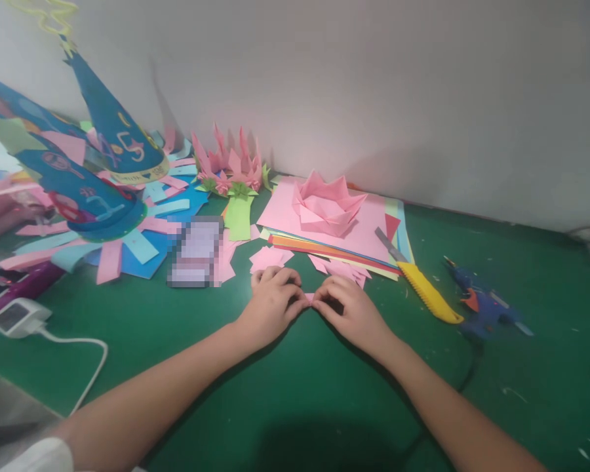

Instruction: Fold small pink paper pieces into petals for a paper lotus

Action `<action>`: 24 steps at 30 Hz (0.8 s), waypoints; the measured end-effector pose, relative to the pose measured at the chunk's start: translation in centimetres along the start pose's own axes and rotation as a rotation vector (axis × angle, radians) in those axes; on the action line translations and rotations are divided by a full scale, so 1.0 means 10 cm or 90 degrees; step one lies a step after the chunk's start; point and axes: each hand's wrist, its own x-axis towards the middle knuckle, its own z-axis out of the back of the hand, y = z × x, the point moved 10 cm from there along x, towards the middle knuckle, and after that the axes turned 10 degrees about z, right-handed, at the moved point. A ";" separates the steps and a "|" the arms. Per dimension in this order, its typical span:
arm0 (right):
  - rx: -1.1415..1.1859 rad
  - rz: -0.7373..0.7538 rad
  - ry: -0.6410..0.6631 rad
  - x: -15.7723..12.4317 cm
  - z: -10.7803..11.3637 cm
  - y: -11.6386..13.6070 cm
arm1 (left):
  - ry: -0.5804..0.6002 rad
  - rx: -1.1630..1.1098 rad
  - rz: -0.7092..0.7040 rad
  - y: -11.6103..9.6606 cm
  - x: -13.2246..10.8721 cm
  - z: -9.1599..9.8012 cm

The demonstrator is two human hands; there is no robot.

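Note:
Between my two hands is a small piece of pink paper (pixel 309 299), mostly covered by my fingertips. My left hand (pixel 274 303) pinches its left end between thumb and fingers. At its right end, my right hand (pixel 350 308) does the same. Just beyond my left hand lie loose pink paper pieces (pixel 270 257), and more pink paper pieces (pixel 347 270) lie behind my right hand. A pink folded paper flower (pixel 327 203) sits farther back on a stack of coloured paper (pixel 275 213).
To the right lie a yellow utility knife (pixel 430 292), blade out, and a blue glue gun (pixel 491 305). A phone (pixel 196 252), blurred, lies left of my hands. Blue paper cone hats (pixel 113 124), a pink paper crown (pixel 231 164) and a white charger (pixel 19 318) with cable stand or lie farther left.

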 end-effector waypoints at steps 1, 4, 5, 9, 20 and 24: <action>-0.001 -0.002 -0.001 0.00 0.00 0.00 | 0.000 0.002 0.002 0.00 0.00 0.00; -0.005 -0.006 -0.005 0.00 0.00 0.01 | -0.002 0.007 0.004 -0.01 0.00 0.01; -0.005 -0.006 -0.006 0.01 0.00 0.01 | -0.003 0.007 0.004 -0.01 -0.01 0.01; -0.009 0.001 -0.009 0.02 0.01 0.04 | 0.000 0.014 -0.001 -0.02 -0.01 0.00; -0.020 -0.001 -0.010 0.04 0.00 0.05 | 0.030 0.026 0.000 -0.02 0.00 -0.02; -0.023 -0.003 -0.019 0.04 0.01 0.05 | 0.026 0.033 -0.001 -0.01 0.00 -0.04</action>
